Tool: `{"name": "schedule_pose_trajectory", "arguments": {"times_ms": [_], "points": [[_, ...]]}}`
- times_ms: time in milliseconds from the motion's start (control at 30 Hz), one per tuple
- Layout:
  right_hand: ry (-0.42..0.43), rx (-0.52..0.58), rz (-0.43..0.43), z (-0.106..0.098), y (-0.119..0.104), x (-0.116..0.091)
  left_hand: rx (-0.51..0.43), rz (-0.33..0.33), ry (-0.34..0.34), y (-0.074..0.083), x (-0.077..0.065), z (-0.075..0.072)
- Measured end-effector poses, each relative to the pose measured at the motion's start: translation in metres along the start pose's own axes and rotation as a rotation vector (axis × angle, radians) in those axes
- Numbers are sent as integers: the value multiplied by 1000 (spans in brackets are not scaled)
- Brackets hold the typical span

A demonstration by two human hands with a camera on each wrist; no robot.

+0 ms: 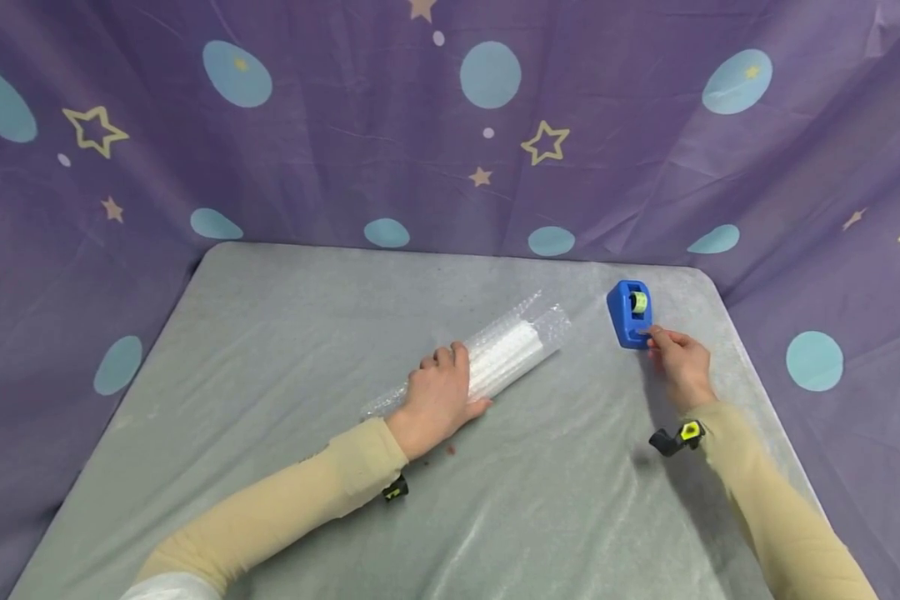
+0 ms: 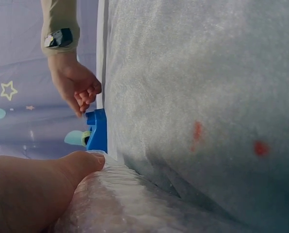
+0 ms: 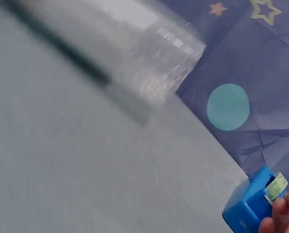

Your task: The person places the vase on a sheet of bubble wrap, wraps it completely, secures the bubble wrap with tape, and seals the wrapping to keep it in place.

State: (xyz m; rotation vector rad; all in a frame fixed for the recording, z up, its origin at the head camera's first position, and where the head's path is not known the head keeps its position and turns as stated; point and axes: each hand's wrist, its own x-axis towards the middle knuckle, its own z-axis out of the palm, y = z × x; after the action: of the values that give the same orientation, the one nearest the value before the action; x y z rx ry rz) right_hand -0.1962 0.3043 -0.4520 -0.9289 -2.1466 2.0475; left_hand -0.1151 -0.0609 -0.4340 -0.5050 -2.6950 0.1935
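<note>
A roll of bubble wrap lies slantwise on the table, with something white inside it. My left hand holds it near its lower left end, fingers over the far side and thumb along the near side. To the right stands a blue tape dispenser carrying a small roll of green-patterned tape. At the dispenser's front end, my right hand pinches the tape's end between thumb and fingers. The right wrist view shows those fingertips beside the dispenser, partly cut off by the frame.
A grey cloth covers the table. Small red marks show on it, in front of the left hand. Behind and at both sides hangs a purple curtain with stars and blue dots.
</note>
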Motion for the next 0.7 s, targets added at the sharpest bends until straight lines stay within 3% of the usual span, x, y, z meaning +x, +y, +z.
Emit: {"name": "schedule_pose_trajectory", "arguments": {"times_ms": [167, 467, 567, 700], "points": [[-28, 102, 113, -1, -3, -3, 4, 8, 26, -1, 0, 2], [45, 154, -57, 7, 4, -3, 7, 12, 40, -2, -1, 3], [31, 172, -51, 6, 6, -1, 5, 14, 45, -2, -1, 4], [-55, 224, -17, 2, 2, -3, -1, 5, 30, -1, -1, 4]]}}
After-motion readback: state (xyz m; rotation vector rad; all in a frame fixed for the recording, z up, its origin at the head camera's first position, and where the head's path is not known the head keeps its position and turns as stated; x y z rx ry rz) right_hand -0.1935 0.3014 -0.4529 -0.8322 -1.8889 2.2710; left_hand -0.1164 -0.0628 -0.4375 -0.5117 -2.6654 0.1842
